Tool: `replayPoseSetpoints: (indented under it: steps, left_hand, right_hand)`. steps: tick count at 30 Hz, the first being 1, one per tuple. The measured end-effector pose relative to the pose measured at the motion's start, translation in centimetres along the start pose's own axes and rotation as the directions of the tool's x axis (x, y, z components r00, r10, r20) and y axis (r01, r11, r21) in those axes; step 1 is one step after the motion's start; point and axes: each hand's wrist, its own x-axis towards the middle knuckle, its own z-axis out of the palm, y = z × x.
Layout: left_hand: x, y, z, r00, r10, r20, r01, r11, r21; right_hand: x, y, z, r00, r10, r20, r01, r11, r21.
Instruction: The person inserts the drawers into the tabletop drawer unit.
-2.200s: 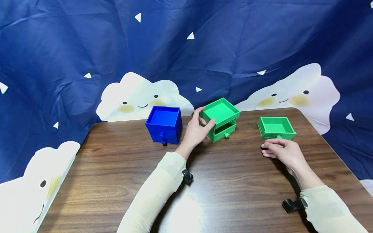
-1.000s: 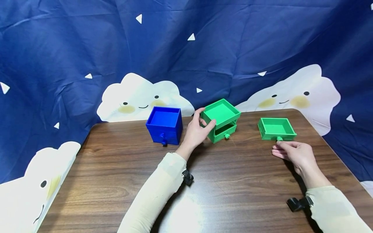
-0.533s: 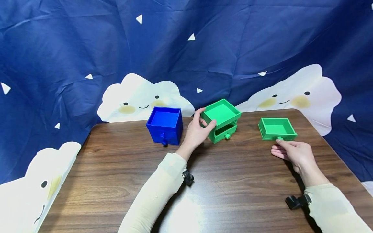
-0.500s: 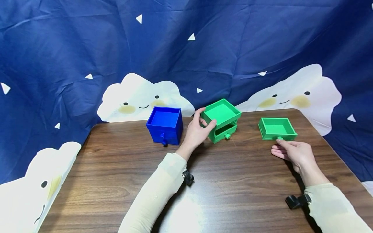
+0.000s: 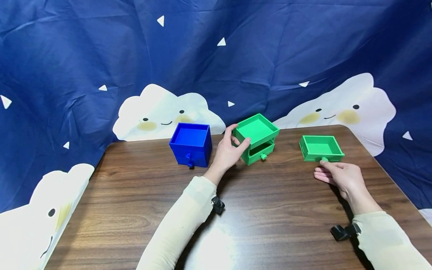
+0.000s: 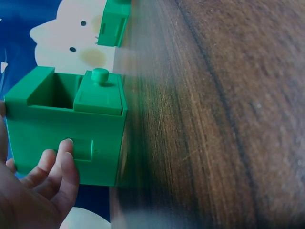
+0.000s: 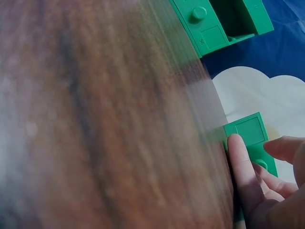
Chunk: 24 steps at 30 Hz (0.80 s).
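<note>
In the head view my left hand (image 5: 227,152) holds a small green drawer cabinet (image 5: 257,131) by its left side, thumb at the near corner and index finger at the far one. Its upper slot gapes without a drawer; the lower drawer (image 5: 261,152) with a round knob sits inside. Several left fingers rest on the side wall in the left wrist view. On the right stands a loose green drawer (image 5: 320,145). My right hand (image 5: 344,180) is at that drawer's knob (image 7: 261,164); in the right wrist view the fingers are spread around the knob.
A blue drawer cabinet (image 5: 190,144) stands left of my left hand. All of it is on a brown wooden table (image 5: 270,210). Behind the table hangs a blue cloth (image 5: 253,56) with white clouds.
My right hand has moved slightly rightward, so its fingertips now reach the loose drawer's knob. It has barely moved over the last second. The left hand and both cabinets stay in place.
</note>
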Motion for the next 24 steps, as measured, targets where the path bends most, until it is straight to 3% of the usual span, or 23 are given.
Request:
replayPoseSetpoints:
  steps: [9, 24]
  left_hand:
    - [0.0, 0.0, 0.0, 1.0, 0.002, 0.006, -0.002, 1.0, -0.005]
    - [0.0, -0.1, 0.0, 1.0, 0.005, 0.011, -0.005, 1.0, -0.012]
  right_hand:
    - [0.3, -0.4, -0.5, 0.999, 0.044, -0.016, -0.044, 0.999, -0.018]
    - [1.3, -0.9, -0.8, 0.999, 0.049, -0.023, -0.05, 0.997, -0.056]
